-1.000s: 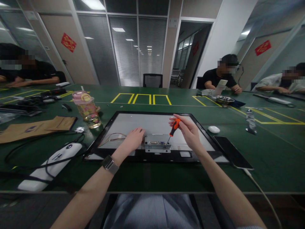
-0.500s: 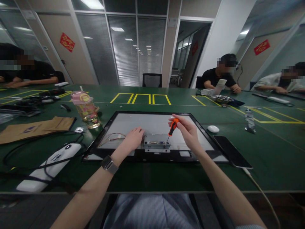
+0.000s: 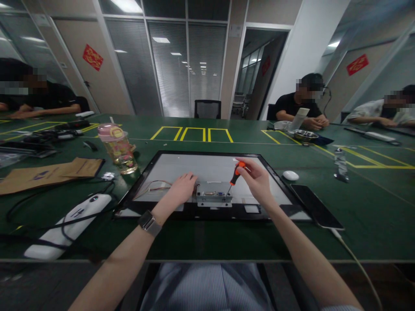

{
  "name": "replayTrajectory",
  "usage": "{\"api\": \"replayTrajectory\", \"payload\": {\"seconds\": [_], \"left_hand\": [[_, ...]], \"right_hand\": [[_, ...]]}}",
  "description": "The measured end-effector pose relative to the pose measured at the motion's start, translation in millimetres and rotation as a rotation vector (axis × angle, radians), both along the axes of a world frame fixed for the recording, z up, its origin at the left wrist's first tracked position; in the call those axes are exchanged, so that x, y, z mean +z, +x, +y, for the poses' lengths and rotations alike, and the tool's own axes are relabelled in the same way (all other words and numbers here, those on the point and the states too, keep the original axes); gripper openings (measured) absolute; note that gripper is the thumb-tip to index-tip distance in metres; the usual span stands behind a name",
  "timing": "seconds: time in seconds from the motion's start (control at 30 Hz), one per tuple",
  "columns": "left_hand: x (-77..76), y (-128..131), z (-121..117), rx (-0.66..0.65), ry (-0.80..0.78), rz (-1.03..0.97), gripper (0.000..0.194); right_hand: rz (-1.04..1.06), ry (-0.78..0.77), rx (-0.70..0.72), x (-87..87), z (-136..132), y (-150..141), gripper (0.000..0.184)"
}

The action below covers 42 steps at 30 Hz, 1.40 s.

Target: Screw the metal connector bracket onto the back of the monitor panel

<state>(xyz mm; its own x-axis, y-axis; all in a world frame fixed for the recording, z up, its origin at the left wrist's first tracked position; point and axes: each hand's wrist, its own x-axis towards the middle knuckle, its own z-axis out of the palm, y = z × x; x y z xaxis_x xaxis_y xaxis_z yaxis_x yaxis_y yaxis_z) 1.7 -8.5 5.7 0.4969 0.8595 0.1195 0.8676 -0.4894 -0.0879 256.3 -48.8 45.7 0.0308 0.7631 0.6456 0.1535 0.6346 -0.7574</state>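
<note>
A flat display panel (image 3: 212,165) with a black frame lies face down or up, I cannot tell which, on the green table. Near its front edge sits a grey metal box (image 3: 212,199) with connector ports on its side. My right hand (image 3: 257,177) pinches the top of an orange and black screwdriver (image 3: 237,172), tilted, its tip at the right end of the metal box. My left hand (image 3: 180,189) rests with fingers stretched out on the panel, against or just beside the box's left end. Thin wires (image 3: 157,185) run out left of that hand.
At left are a pink-lidded cup (image 3: 118,149), a brown paper bag (image 3: 52,176) and a white power strip (image 3: 69,226) with black cables. To the right lie a white mouse-like object (image 3: 290,175) and a phone (image 3: 316,206) on a cable. Several people sit across the table.
My right fingers have shifted slightly around the screwdriver handle, which has turned a little. Its tip stays at the box's right end. My left hand has not visibly moved.
</note>
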Motion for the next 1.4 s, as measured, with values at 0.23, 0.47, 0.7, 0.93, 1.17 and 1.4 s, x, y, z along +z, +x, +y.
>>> {"api": "replayTrajectory", "payload": {"seconds": [0.23,0.47,0.7,0.93,1.17,1.4], "left_hand": [[-3.4,-0.3,2.6,0.002,-0.006,-0.004,0.036],[-1.4,-0.1,0.3,0.001,0.004,-0.006,0.035],[-5.3,-1.0,4.2,0.003,-0.007,-0.008,0.033],[-3.1,-0.6,1.5,-0.001,0.007,-0.001,0.035],[-0.7,0.3,0.2,0.004,-0.003,-0.001,0.036],[-2.0,-0.6,0.9,0.002,-0.003,-0.020,0.035]], "right_hand": [[0.004,-0.042,0.153,1.7,-2.2,-0.4,0.030],[0.020,0.001,-0.014,-0.3,1.6,0.2,0.021],[0.060,-0.068,0.186,0.6,-1.4,0.0,0.031],[0.006,-0.032,-0.042,-0.4,4.3,4.8,0.024],[0.085,-0.099,0.201,-2.0,4.5,4.7,0.033],[0.052,0.014,-0.002,0.1,0.7,-0.5,0.010]]}}
